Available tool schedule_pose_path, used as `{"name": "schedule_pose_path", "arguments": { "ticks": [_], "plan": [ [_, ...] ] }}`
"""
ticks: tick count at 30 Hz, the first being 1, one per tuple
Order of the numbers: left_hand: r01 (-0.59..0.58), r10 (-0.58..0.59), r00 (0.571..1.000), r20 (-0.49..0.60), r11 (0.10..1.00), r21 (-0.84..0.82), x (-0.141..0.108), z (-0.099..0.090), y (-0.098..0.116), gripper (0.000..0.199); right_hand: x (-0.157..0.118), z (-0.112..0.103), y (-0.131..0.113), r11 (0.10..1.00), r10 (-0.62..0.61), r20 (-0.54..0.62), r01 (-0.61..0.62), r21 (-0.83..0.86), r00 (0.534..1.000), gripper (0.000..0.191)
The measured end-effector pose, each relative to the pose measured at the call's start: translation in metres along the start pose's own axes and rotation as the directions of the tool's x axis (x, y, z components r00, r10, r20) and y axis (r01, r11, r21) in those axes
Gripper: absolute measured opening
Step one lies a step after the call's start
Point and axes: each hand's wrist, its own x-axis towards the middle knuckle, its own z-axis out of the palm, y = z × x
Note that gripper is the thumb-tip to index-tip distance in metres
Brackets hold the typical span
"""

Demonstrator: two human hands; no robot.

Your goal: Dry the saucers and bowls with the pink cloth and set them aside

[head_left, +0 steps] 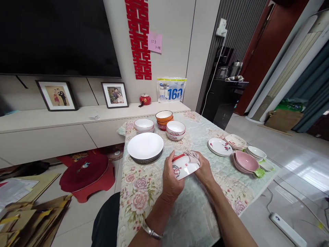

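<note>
A white bowl (185,168) with a red rim and a printed pattern is tilted on its side above the table, between my two hands. My left hand (172,173) is closed on its left side. Against the bowl's upper right edge, my right hand (203,167) presses a pale pink cloth (192,156); its fingers are partly hidden behind the bowl. Just beyond stand two stacked patterned bowls (175,128) and a stack of orange and red bowls (164,118). Left of my hands is a stack of plates with a white one (145,145) on top.
More white bowls (144,125) stand at the table's back left. On the right are floral plates (220,146), a pink leaf-handled dish (247,161) and small white bowls (256,152). A red stool (86,171) is left of the floral tablecloth (144,195); a power strip (288,229) lies on the floor.
</note>
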Motion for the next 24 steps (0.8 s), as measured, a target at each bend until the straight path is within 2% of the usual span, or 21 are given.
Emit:
{"name": "schedule_pose_path", "arguments": {
  "ticks": [3, 6, 9, 12, 14, 17, 20, 22, 24],
  "plan": [
    [-0.013, 0.013, 1.0, 0.003, 1.0, -0.003, 0.0, -0.002, -0.002, 0.087, -0.005, -0.012, -0.001, 0.968, 0.155, 0.196, -0.188, 0.164, 0.968, 0.039],
    [-0.022, 0.022, 1.0, 0.002, 1.0, -0.005, -0.001, -0.002, -0.005, 0.087, -0.013, -0.027, -0.003, 0.876, 0.152, 0.359, -0.294, 0.384, 0.921, 0.062],
    [-0.058, 0.058, 0.998, 0.007, 0.998, 0.029, -0.001, -0.001, -0.005, 0.085, -0.015, -0.036, -0.001, 0.795, 0.189, 0.341, -0.347, 0.497, 0.921, 0.061],
    [-0.132, 0.129, 0.991, 0.042, 0.988, 0.079, -0.002, 0.0, -0.002, 0.084, -0.006, -0.039, -0.006, 0.814, 0.263, 0.317, -0.386, 0.434, 0.911, 0.054],
    [-0.172, 0.166, 0.984, 0.067, 0.98, 0.099, -0.003, 0.001, 0.001, 0.084, 0.003, -0.04, -0.018, 0.888, 0.247, 0.313, -0.343, 0.305, 0.917, 0.043],
    [-0.186, 0.177, 0.98, 0.091, 0.976, 0.115, -0.004, 0.001, 0.003, 0.088, 0.014, -0.041, -0.048, 0.985, 0.097, 0.308, -0.136, 0.107, 0.946, 0.029],
    [-0.194, 0.181, 0.978, 0.106, 0.972, 0.132, -0.006, 0.002, 0.003, 0.092, 0.02, -0.037, -0.075, 0.999, -0.04, 0.396, 0.041, 0.007, 0.917, 0.029],
    [-0.195, 0.181, 0.978, 0.107, 0.97, 0.144, -0.007, 0.003, 0.003, 0.095, 0.022, -0.033, -0.082, 0.997, -0.056, 0.422, 0.073, -0.024, 0.905, 0.038],
    [-0.179, 0.165, 0.981, 0.104, 0.973, 0.142, -0.007, 0.004, 0.002, 0.098, 0.026, -0.031, -0.079, 1.0, 0.011, 0.408, -0.007, -0.012, 0.913, 0.043]
  ]
}}
